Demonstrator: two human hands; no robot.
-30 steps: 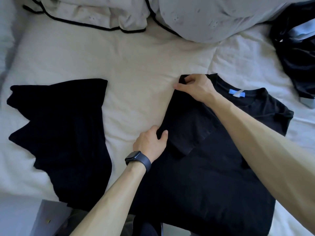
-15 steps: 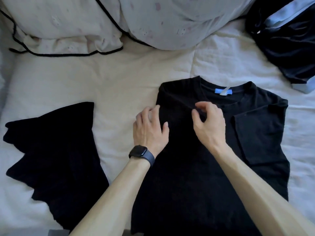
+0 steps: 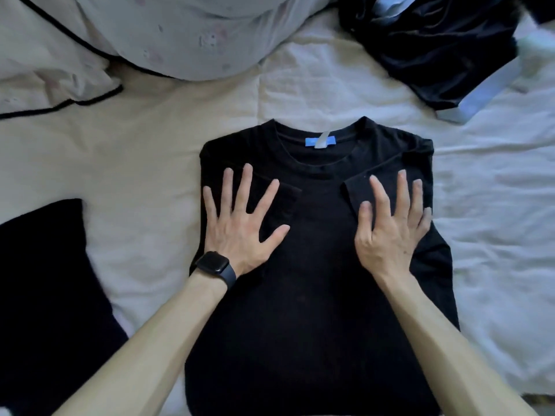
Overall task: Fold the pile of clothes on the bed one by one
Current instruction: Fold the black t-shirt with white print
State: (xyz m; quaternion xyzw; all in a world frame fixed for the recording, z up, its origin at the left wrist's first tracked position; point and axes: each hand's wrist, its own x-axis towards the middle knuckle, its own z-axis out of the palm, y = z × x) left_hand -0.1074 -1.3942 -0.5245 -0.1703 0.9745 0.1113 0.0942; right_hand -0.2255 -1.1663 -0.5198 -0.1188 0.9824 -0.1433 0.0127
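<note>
The black cotton T-shirt (image 3: 318,265) lies flat on the white bed (image 3: 150,163), both sleeves folded in. The left hand (image 3: 240,223) and right hand (image 3: 390,232) press it, fingers spread, gripping nothing. Probably outstanding: the bottom-up fold, then the dark heaped garments (image 3: 435,46) beyond.

both bare arms reach from the near edge toward the far side. the left forearm (image 3: 162,343) comes in from the near left and the right forearm (image 3: 444,340) from the near right, angling toward each other. the left hand (image 3: 240,226) lies palm down, its fingers (image 3: 246,187) straight and spread wide, thumb out to the right. a dark watch (image 3: 213,265) sits on the left wrist. the right hand (image 3: 390,235) is palm down too, apart from the left, its fingers slightly bent and pointing far.
</note>
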